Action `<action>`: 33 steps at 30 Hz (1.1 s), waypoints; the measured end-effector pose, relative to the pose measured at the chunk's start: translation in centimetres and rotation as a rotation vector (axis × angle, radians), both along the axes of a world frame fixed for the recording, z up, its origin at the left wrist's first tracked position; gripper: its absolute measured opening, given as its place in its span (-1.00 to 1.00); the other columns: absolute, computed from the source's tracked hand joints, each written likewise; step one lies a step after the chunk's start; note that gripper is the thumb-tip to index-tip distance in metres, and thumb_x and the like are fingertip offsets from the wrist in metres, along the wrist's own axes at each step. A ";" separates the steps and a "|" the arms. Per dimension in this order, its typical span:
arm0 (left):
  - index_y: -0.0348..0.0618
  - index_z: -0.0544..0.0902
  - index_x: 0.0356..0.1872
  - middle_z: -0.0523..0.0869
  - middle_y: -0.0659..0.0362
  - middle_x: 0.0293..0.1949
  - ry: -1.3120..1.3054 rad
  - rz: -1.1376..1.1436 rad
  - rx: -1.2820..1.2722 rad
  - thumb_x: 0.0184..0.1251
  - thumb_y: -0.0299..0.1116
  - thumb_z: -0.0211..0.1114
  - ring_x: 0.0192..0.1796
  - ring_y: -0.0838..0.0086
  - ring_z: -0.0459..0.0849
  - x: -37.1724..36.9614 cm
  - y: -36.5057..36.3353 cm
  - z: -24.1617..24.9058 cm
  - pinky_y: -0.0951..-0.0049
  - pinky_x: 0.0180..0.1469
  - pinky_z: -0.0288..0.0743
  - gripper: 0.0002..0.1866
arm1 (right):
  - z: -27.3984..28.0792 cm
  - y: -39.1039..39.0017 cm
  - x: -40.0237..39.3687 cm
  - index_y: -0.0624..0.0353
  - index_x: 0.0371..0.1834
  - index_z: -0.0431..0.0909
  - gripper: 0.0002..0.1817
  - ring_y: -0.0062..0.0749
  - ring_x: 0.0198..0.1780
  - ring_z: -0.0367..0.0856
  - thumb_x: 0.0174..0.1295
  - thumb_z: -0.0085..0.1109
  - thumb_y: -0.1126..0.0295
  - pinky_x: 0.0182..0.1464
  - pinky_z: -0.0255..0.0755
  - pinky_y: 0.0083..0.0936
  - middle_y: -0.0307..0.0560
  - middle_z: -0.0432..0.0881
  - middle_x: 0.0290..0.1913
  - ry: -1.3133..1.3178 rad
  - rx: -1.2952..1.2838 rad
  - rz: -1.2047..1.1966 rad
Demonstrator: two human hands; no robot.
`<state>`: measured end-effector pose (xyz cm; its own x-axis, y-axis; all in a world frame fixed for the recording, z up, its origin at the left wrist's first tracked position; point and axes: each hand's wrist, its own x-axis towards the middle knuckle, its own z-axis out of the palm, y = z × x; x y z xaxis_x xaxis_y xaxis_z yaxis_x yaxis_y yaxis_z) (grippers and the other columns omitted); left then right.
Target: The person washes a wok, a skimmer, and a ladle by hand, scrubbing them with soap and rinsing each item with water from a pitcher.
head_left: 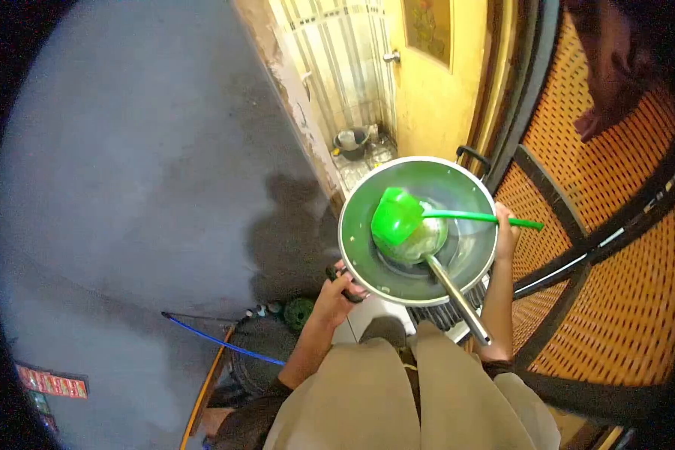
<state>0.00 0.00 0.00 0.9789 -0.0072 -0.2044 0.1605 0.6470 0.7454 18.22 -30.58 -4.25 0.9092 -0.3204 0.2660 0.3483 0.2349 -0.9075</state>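
Woven panels [622, 307] beside a round metal wok [469, 247], left hand [333, 300] tight around handle [355, 294], right hand [507, 234] around rim [420, 303].

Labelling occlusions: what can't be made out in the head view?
All in the head view:
Right hand: some fingers, hidden behind the wok.
Wok's underside: facing away from the camera.
Metal utensil: part of its head, covered by the green scoop.
Red packets: print, too small and blurred.

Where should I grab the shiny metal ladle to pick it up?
I'd grip the metal ladle near the end of its handle, from the near side: that end slants out past the pan, while the green scoop partly covers its bowl.
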 end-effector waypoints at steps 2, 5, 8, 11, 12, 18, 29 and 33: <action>-0.08 0.25 0.08 0.52 0.20 -0.28 -0.044 -0.037 0.077 0.10 -0.35 0.04 -0.39 0.56 0.52 -0.8 1.1 0.2 0.37 -0.26 0.51 -0.55 | 3.0 2.4 -2.5 0.32 -0.35 0.44 -0.81 -0.58 -0.29 0.40 0.08 0.00 0.38 -0.17 0.26 -0.67 -0.16 0.47 -0.34 0.046 0.157 0.014; -0.08 0.29 0.02 0.52 0.23 -0.37 0.087 0.061 -0.019 0.11 -0.36 0.03 -0.43 0.59 0.51 8.2 -3.9 1.2 0.41 -0.30 0.50 -0.61 | 1.4 -2.1 7.9 0.27 -0.44 0.43 -0.86 -0.64 -0.36 0.37 0.08 0.00 0.39 -0.26 0.25 -0.70 -0.23 0.45 -0.42 0.069 -0.115 0.037; -0.11 0.32 -0.05 0.47 0.27 -0.46 0.005 0.051 -0.079 0.10 -0.37 0.03 -0.49 0.62 0.46 14.1 -3.2 0.1 0.42 -0.32 0.50 -0.67 | 2.2 -0.7 14.1 0.21 -0.55 0.39 -0.87 -0.69 -0.43 0.30 0.07 0.00 0.41 -0.34 0.20 -0.73 -0.31 0.40 -0.51 0.037 -0.078 0.072; -0.14 0.30 -0.07 0.40 0.29 -0.50 0.021 0.043 -0.111 0.06 -0.44 0.01 -0.51 0.60 0.42 19.8 -2.2 -2.4 0.45 -0.34 0.47 -0.66 | 1.7 0.3 19.7 0.19 -0.60 0.35 -0.85 -0.74 -0.47 0.23 0.07 0.00 0.42 -0.40 0.14 -0.75 -0.36 0.33 -0.56 0.032 -0.137 0.086; -0.14 0.27 -0.06 0.40 0.25 -0.46 0.057 0.058 -0.137 -0.05 -0.49 -0.04 -0.54 0.56 0.40 21.7 -1.7 -3.6 0.44 -0.39 0.41 -0.59 | 1.5 0.8 21.8 0.18 -0.61 0.34 -0.85 -0.74 -0.47 0.21 0.07 0.00 0.41 -0.40 0.12 -0.75 -0.37 0.31 -0.57 0.044 -0.178 0.092; -0.17 0.09 0.09 0.39 0.02 -0.13 0.047 0.104 -0.071 -0.20 -0.57 -0.09 -0.31 0.27 0.54 32.2 1.9 -3.1 0.20 -0.16 0.43 -0.36 | 3.6 6.1 31.8 0.11 -0.61 0.28 -0.79 -0.75 -0.45 0.14 0.08 0.04 0.35 -0.37 0.05 -0.76 -0.42 0.23 -0.56 0.147 -0.130 0.238; -0.22 0.21 0.02 0.41 0.24 -0.49 0.060 0.397 -0.233 -0.16 -0.64 -0.06 -0.54 0.58 0.36 44.0 7.7 -0.6 0.52 -0.45 0.37 -0.46 | 4.1 16.8 47.1 0.08 -0.65 0.26 -0.78 -0.71 -0.43 0.11 0.08 0.01 0.36 -0.34 0.03 -0.73 -0.39 0.19 -0.56 0.285 -0.102 0.419; -0.22 0.15 0.06 0.41 0.16 -0.42 0.114 0.530 -0.261 -0.06 -0.58 -0.06 -0.50 0.52 0.39 48.5 9.5 -1.6 0.37 -0.37 0.39 -0.47 | 4.9 21.7 53.4 0.06 -0.65 0.26 -0.78 -0.73 -0.47 0.15 0.06 0.03 0.33 -0.38 0.07 -0.74 -0.40 0.22 -0.58 0.322 -0.123 0.494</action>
